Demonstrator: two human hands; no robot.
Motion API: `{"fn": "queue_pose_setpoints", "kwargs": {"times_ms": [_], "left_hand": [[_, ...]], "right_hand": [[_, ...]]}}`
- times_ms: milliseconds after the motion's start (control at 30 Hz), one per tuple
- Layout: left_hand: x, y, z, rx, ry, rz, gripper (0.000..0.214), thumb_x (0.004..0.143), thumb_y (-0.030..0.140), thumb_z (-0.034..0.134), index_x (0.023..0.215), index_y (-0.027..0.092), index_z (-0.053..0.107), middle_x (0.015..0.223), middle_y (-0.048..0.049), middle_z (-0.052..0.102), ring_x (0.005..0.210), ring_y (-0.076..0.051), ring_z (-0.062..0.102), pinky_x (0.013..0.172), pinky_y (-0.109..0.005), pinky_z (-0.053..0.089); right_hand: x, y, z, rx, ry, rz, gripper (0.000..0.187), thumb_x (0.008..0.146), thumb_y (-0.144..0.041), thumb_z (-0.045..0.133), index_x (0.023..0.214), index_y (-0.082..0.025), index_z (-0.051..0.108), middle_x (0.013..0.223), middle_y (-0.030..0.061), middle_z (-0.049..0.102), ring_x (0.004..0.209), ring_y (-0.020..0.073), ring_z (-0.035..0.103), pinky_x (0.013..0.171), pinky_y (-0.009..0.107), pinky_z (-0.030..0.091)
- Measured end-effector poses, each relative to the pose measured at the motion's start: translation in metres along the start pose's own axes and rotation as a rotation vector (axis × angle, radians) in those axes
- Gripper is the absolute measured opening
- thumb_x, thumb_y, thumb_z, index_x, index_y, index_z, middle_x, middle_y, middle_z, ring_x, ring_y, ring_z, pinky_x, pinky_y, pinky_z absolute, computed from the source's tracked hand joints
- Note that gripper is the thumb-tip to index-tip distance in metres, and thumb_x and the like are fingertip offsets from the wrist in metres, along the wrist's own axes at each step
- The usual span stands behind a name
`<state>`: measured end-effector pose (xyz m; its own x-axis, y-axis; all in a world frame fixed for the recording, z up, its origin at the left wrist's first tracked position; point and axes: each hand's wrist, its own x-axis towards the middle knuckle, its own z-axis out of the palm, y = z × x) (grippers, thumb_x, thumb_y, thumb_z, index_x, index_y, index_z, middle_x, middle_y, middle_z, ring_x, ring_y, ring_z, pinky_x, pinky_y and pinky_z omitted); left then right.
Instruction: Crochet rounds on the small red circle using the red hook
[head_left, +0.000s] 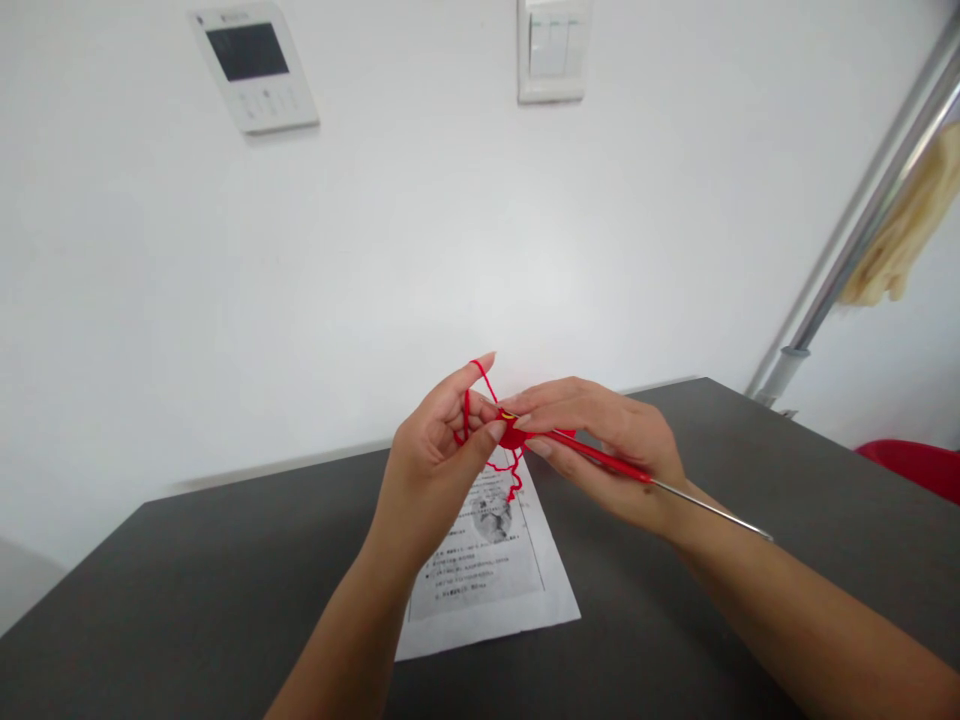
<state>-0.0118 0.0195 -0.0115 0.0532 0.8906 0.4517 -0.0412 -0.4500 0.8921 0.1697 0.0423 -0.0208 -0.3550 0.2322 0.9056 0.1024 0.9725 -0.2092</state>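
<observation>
Hook (611, 461) in right hand (611, 425), long axis diagonal, head up-left.

At the lower left of the frame we are seeing open room over the dark tabletop (225, 570), with another gap opening between the paper sheet (484, 625) and our right forearm (795, 605). In the middle, our left hand (442, 435), right hand (607, 430), red yarn (511, 434) and crochet hook (600, 457) are blocking passage, while the white wall (375, 250) is closing off the space behind.
</observation>
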Motion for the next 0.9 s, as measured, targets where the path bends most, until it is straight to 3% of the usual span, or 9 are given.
{"fn": "queue_pose_setpoints", "kwargs": {"times_ms": [300, 900], "left_hand": [[-0.0004, 0.0021, 0.0002, 0.035, -0.014, -0.024, 0.053, 0.079, 0.016, 0.072, 0.132, 0.017, 0.065, 0.078, 0.0, 0.065, 0.067, -0.012, 0.056, 0.061, -0.024, 0.047], [-0.0017, 0.0022, 0.0014, 0.079, -0.028, 0.009, 0.05, 0.084, 0.016, 0.069, 0.134, 0.018, 0.063, 0.079, 0.001, 0.063, 0.07, -0.012, 0.056, 0.067, -0.025, 0.047]], "right_hand": [[-0.0017, -0.0023, 0.0005, -0.057, 0.009, 0.05, 0.023, 0.092, -0.012, 0.064, 0.109, -0.026, 0.07, 0.107, 0.0054, 0.078, 0.099, 0.0205, 0.075, 0.089, 0.036, 0.063], [0.001, -0.0034, -0.0012, -0.05, -0.015, 0.016, 0.025, 0.092, -0.011, 0.063, 0.11, -0.026, 0.07, 0.106, 0.0072, 0.078, 0.1, 0.0219, 0.074, 0.088, 0.038, 0.063]]}}
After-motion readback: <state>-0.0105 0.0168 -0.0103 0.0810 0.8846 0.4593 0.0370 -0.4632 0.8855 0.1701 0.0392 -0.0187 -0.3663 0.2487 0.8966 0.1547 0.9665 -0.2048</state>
